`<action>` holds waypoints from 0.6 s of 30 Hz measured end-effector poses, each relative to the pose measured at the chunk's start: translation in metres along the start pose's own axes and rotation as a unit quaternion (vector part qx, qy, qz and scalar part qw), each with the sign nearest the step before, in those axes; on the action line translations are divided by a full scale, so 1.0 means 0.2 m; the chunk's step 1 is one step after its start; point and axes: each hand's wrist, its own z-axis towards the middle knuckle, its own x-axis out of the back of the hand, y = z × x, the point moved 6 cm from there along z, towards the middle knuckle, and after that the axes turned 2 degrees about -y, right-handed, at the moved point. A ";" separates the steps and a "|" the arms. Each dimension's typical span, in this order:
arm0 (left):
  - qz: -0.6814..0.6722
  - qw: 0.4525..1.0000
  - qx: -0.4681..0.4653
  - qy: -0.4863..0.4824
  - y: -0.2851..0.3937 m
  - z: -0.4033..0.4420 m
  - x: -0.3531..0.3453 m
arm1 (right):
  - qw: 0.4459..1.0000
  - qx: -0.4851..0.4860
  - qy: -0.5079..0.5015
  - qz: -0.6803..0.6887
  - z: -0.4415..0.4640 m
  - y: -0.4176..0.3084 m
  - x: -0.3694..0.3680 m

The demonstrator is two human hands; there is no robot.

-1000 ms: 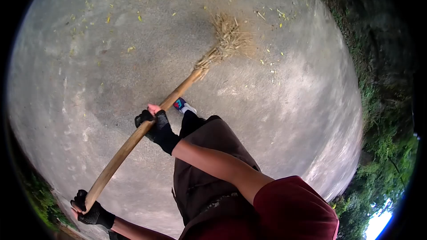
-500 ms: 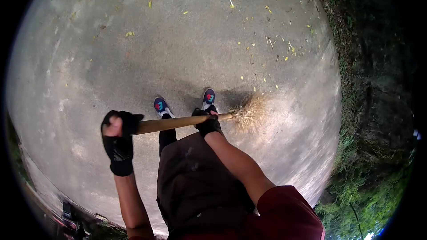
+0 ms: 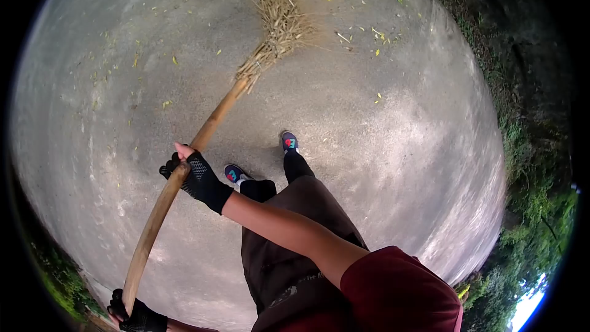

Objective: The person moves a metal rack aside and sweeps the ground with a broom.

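Note:
A broom [image 3: 279, 29] with a bundle of dry, straw-like bristles lies across the view, its long, slightly curved wooden handle [image 3: 150, 230] running down to the lower left. My right hand [image 3: 196, 175], in a black fingerless glove with grip dots, is wrapped round the middle of the handle. At the handle's lower end my left hand [image 3: 136, 315], gloved the same way, closes round the wood, partly cut by the frame's bottom edge. The bristles meet the concrete ground [image 3: 344, 129] ahead of my feet, their tips blurred.
Yellow leaves [image 3: 381, 35] and small bits are scattered over the ground. My two shoes [image 3: 289, 141] stand near the middle, above a dark apron [image 3: 295, 233]. Plants and a dark bank [image 3: 522, 147] edge the right side; greenery [image 3: 61, 283] shows at the lower left.
Since half a second ago, the bristles have swung from the right to the upper middle. My right hand has moved left, and my left hand down and left. Both hands keep their hold.

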 end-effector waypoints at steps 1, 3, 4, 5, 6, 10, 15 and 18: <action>0.054 0.998 0.006 0.036 -0.16 0.07 -0.06 | 0.997 -0.001 0.060 0.057 -0.06 -0.18 0.13; 0.124 0.989 0.026 0.072 -0.69 0.12 -0.38 | 0.988 0.151 -0.001 -0.028 -0.26 -0.73 0.41; -0.022 0.983 0.167 -0.076 -1.01 0.12 -0.56 | 0.971 0.226 0.077 0.027 -0.46 -0.99 0.43; 0.029 0.965 0.253 -0.062 -1.31 0.04 -0.68 | 0.953 0.253 0.157 0.058 -0.61 -1.30 0.66; 0.007 0.953 0.279 -0.120 -1.59 -0.08 -0.90 | 0.926 0.325 0.153 0.114 -0.77 -1.53 0.80; 0.061 0.849 0.452 -0.266 -2.45 -0.83 -1.61 | 0.830 0.489 0.133 0.233 -1.50 -2.36 1.43; 0.143 0.775 0.509 -0.346 -2.84 -1.14 -2.00 | 0.811 0.367 0.353 0.288 -1.82 -2.61 1.88; 0.208 0.844 0.424 -0.255 -2.77 -0.63 -1.85 | 0.836 0.304 0.379 0.254 -1.16 -2.41 1.56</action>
